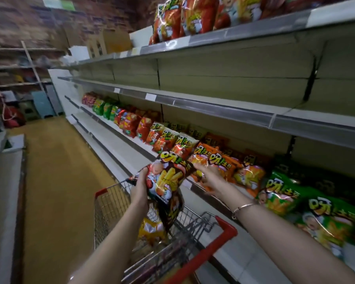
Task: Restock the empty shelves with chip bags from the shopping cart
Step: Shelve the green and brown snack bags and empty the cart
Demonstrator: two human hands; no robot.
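Brown chip bag (169, 178) gripped by left hand (140, 188); right hand (211, 177) spread, touching its edge.

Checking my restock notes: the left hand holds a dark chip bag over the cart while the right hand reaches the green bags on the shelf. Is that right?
Not quite. In the head view the right hand is at the orange bags, not the green bags further right. The rest stands: the left hand holds the dark chip bag over the cart.
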